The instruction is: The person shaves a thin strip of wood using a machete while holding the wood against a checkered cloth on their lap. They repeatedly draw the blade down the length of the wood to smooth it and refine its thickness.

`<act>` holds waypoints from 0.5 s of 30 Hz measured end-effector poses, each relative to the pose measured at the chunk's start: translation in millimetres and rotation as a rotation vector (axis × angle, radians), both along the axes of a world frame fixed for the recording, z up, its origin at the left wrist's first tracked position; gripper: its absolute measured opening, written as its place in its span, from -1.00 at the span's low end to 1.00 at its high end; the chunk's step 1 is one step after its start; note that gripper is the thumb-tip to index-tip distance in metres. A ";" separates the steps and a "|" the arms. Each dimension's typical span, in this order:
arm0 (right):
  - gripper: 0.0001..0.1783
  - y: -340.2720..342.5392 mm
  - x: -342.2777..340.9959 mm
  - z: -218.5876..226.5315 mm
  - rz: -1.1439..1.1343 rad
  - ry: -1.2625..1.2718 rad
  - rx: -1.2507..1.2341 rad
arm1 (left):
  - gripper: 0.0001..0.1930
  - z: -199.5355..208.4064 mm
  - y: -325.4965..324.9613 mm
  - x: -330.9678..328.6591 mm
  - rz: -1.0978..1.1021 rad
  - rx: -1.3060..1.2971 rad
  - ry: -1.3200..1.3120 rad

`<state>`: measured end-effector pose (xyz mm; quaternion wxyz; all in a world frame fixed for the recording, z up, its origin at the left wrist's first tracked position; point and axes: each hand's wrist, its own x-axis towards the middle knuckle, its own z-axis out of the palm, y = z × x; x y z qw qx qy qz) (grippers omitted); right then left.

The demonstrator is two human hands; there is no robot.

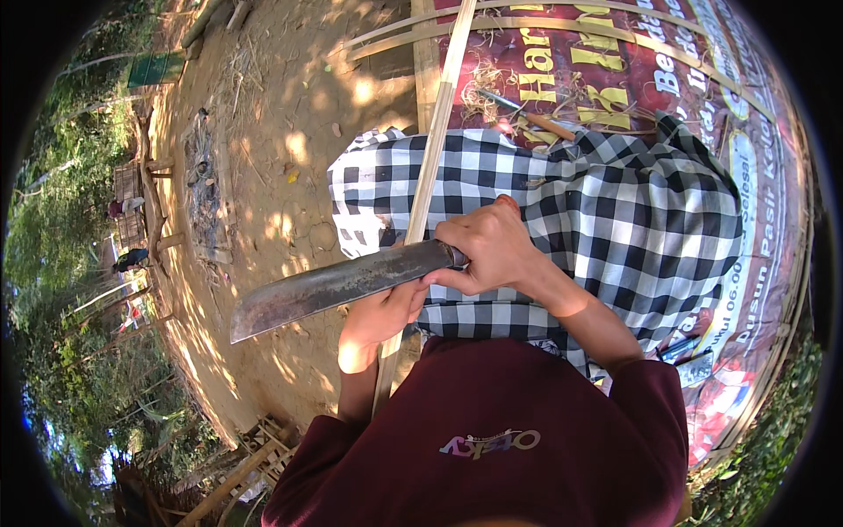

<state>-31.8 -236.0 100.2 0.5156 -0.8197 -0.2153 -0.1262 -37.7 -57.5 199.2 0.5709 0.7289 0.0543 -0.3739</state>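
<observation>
My right hand (492, 249) is closed round the handle of a machete (334, 288). The broad, dark, stained blade points to the left and lies across a long pale bamboo strip (428, 176). Just below the blade, my left hand (384, 314) is closed on that strip, its fingers partly hidden by the blade. The strip runs from the far edge, over my lap and past my left forearm; its upper part looks split into thin layers. A black-and-white checked cloth (615, 198) covers my legs.
A printed maroon banner (562, 61) lies ahead and to the right, with bamboo shavings and a wooden-handled knife (544, 123) on it. Long bamboo slats (606, 31) cross its far end. Bare earth (290, 105) stretches left towards a bamboo bench (151, 184) and trees.
</observation>
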 end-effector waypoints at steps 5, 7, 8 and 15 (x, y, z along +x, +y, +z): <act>-0.36 8.2 -6.5 -5.3 -0.061 -0.057 -0.013 | -0.87 2.7 -1.2 -6.6 -0.070 0.144 -0.141; -0.35 2.3 -1.3 -3.0 -0.106 -0.102 -0.058 | -0.87 -2.3 -2.0 -5.8 -0.082 0.149 -0.206; -0.35 -0.9 2.1 -3.2 -0.128 -0.125 -0.081 | -0.87 -4.6 -2.0 -4.5 -0.087 0.152 -0.238; -0.29 -47.4 37.0 -30.3 -0.556 0.318 -0.149 | -0.88 32.5 -10.1 -2.3 0.116 0.005 -0.016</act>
